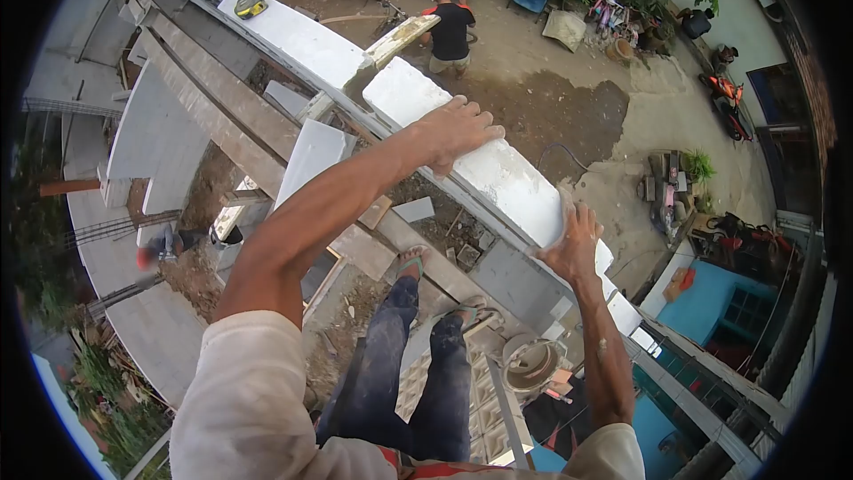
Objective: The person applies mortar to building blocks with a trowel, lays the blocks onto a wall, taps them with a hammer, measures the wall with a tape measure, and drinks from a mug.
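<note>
A white lightweight concrete block [520,185] lies along the top of a narrow wall. My left hand [458,132] is closed over its upper face, with the fingers bent across the far edge. At its right end, my right hand [573,240] grips with thumb and fingers spread around the corner. Whether the white stretch left of my left hand is the same block, I cannot tell; the hand covers that spot. Farther along the wall, a yellow tape measure [251,5] sits on another white block [298,40].
My sandalled feet stand on wooden planks [410,244] high above the ground. A bucket [531,364] is near my right foot. A wooden board [402,40] juts across the wall. Below are a person in a black shirt [450,31], a motorcycle [727,107] and wet ground.
</note>
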{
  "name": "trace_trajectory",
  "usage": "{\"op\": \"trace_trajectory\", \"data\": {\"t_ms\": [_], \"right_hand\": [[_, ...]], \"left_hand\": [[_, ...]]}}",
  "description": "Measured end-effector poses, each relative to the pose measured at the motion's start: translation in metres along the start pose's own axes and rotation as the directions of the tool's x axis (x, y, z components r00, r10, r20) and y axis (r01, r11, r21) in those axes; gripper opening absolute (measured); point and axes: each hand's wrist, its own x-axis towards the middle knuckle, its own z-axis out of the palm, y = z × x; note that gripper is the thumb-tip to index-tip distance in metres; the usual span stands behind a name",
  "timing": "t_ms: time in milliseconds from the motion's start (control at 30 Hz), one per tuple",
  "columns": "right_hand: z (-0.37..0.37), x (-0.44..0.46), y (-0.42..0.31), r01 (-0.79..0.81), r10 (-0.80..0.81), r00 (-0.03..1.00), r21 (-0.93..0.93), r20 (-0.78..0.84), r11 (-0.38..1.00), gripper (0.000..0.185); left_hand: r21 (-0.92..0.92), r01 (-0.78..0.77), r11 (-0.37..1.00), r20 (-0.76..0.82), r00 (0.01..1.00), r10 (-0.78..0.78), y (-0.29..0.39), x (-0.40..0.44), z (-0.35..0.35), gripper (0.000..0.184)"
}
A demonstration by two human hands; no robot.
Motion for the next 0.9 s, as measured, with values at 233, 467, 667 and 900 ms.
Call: {"op": "trace_trajectory", "data": {"t_ms": [233, 467, 667, 900], "right_hand": [[0.036, 0.018, -0.018, 0.003, -0.003, 1.0, 0.034, 0.02, 0.999, 0.134], [0.04, 0.037, -0.033, 0.028, -0.028, 0.999, -0.021, 0.016, 0.999, 0.133], [0.041, 0.042, -0.036, 0.012, -0.012, 0.999, -0.005, 0.048, 1.0, 0.132], [0.041, 0.043, -0.036, -0.011, 0.011, 0.999, -0.008, 0.043, 1.0, 0.13]], "left_hand": [[-0.006, 0.012, 1.0, 0.023, 1.0, -0.012, -0.03, -0.005, 0.038, 0.121], [-0.037, 0.013, 0.999, -0.03, 0.999, -0.014, -0.055, -0.012, 0.05, 0.119], [-0.079, 0.016, 0.997, -0.04, 0.999, -0.02, -0.06, -0.018, 0.05, 0.119], [-0.125, 0.03, 0.992, -0.098, 0.994, -0.043, -0.054, -0.02, 0.043, 0.116]]}}
